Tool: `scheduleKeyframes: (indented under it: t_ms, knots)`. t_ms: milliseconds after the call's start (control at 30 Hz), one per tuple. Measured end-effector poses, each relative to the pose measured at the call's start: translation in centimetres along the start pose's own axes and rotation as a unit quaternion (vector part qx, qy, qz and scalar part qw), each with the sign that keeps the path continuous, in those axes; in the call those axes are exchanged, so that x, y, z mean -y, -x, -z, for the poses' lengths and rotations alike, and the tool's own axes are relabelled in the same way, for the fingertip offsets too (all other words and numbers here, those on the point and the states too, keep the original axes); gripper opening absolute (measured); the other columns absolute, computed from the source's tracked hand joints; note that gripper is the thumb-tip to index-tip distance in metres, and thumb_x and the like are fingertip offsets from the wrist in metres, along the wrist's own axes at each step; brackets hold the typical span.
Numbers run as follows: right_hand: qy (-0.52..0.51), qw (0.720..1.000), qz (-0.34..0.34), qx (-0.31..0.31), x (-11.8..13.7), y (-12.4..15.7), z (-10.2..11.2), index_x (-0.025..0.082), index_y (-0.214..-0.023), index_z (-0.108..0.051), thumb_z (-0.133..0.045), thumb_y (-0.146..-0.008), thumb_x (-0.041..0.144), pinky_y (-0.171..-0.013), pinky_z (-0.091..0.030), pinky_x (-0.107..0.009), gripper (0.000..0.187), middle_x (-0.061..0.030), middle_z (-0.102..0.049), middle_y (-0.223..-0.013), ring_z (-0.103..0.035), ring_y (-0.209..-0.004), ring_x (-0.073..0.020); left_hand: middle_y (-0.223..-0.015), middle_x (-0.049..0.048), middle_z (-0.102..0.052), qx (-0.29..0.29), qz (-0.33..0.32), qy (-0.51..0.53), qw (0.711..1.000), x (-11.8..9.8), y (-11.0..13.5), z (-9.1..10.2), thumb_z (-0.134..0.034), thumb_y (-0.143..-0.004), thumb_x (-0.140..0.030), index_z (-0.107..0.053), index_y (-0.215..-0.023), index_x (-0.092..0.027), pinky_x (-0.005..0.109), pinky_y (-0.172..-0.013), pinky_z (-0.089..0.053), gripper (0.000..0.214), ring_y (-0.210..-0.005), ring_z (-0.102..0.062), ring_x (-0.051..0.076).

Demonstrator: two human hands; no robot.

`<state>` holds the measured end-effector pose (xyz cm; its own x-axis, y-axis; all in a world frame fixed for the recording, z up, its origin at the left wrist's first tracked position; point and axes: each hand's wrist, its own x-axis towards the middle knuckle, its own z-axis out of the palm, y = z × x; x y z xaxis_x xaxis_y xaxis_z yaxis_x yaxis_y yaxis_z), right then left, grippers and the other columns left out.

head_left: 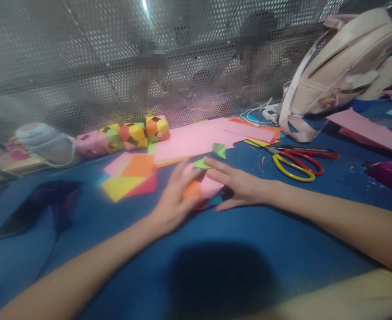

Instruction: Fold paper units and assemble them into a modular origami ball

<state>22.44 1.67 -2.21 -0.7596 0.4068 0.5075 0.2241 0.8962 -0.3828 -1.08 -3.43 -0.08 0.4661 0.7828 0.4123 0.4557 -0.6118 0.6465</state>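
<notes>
Both hands meet on a folded paper model of pink, orange and green paper on the blue table. My left hand cups its left side with curled fingers. My right hand lies over its right side, fingers stretched toward the left and pressing on it. A small green folded piece lies just beyond the fingertips. The picture is blurred by motion.
Loose coloured paper squares lie left of the hands, pink sheets behind. Finished paper balls line the perforated metal wall. Red and yellow scissors lie at the right, a beige backpack behind them. A dark phone rests at the left.
</notes>
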Motion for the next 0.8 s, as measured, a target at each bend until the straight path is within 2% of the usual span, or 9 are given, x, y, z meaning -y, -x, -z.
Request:
scheduleKeyframes:
  t_ms: [100,267,400,467,567,700,800]
  knots:
    - [-0.001,1.0,0.007,-0.012,-0.3,0.1,-0.2,0.022,-0.139,-0.038,-0.072,-0.072,0.047,-0.111,-0.031,-0.047,0.079,-0.0134,-0.033,-0.15,-0.025,-0.141,-0.0233,-0.153,0.0099,-0.024,0.012,0.017,-0.011,1.0,-0.1,-0.2,0.0,-0.04,-0.089,-0.054,-0.047,-0.133,-0.028,0.05,-0.114,-0.02,0.052,-0.141,-0.023,0.03]
    - [0.012,0.997,0.018,-0.068,1.0,-0.4,-0.2,0.018,-0.14,-0.037,-0.071,-0.073,0.048,-0.11,-0.033,-0.047,0.081,-0.0168,-0.039,-0.146,-0.031,-0.138,-0.0245,-0.148,0.0109,-0.035,-0.02,0.037,0.005,0.999,-0.4,-0.8,0.2,-0.037,-0.088,-0.058,-0.047,-0.131,-0.024,0.049,-0.114,-0.022,0.056,-0.139,-0.029,0.028]
    - [0.004,0.992,-0.053,-0.113,3.3,-1.2,-0.1,0.019,-0.141,-0.035,-0.071,-0.069,0.055,-0.11,-0.034,-0.048,0.087,-0.0143,-0.043,-0.144,-0.038,-0.135,-0.0277,-0.143,0.0085,-0.045,-0.088,0.099,0.049,0.99,-1.4,-1.5,0.8,-0.032,-0.091,-0.057,-0.044,-0.133,-0.024,0.045,-0.115,-0.024,0.055,-0.136,-0.035,0.025]
    - [-0.008,0.987,-0.096,-0.128,4.1,-1.5,-0.1,0.02,-0.141,-0.036,-0.07,-0.068,0.058,-0.11,-0.035,-0.049,0.089,-0.0133,-0.045,-0.143,-0.041,-0.132,-0.029,-0.143,0.0072,-0.044,-0.113,0.135,0.081,0.981,-1.8,-1.7,0.9,-0.03,-0.092,-0.056,-0.044,-0.133,-0.024,0.044,-0.116,-0.024,0.054,-0.137,-0.033,0.025]
    - [-0.033,0.977,-0.148,-0.148,4.1,-1.7,-0.2,0.018,-0.139,-0.037,-0.066,-0.07,0.062,-0.108,-0.037,-0.05,0.087,-0.0159,-0.047,-0.14,-0.044,-0.13,-0.0308,-0.147,0.0066,-0.039,-0.116,0.164,0.135,0.97,-1.9,-1.6,0.6,-0.029,-0.091,-0.058,-0.038,-0.137,-0.025,0.045,-0.116,-0.023,0.058,-0.139,-0.031,0.025]
    - [-0.109,0.956,-0.211,-0.17,3.3,-1.8,-0.7,0.019,-0.142,-0.033,-0.052,-0.078,0.067,-0.104,-0.039,-0.052,0.082,-0.0174,-0.044,-0.141,-0.044,-0.129,-0.0309,-0.154,0.0063,-0.026,-0.116,0.148,0.111,0.976,-1.3,-1.2,-0.2,-0.04,-0.087,-0.059,-0.032,-0.141,-0.026,0.048,-0.116,-0.019,0.064,-0.143,-0.02,0.027]
    - [-0.129,0.952,-0.211,-0.18,3.1,-1.9,-1.3,0.022,-0.144,-0.029,-0.047,-0.081,0.069,-0.108,-0.032,-0.053,0.08,-0.0155,-0.038,-0.146,-0.037,-0.134,-0.0304,-0.154,0.0079,-0.025,-0.13,0.128,0.088,0.979,-0.8,-1.4,-0.8,-0.045,-0.085,-0.057,-0.031,-0.141,-0.026,0.052,-0.115,-0.018,0.066,-0.143,-0.019,0.029]
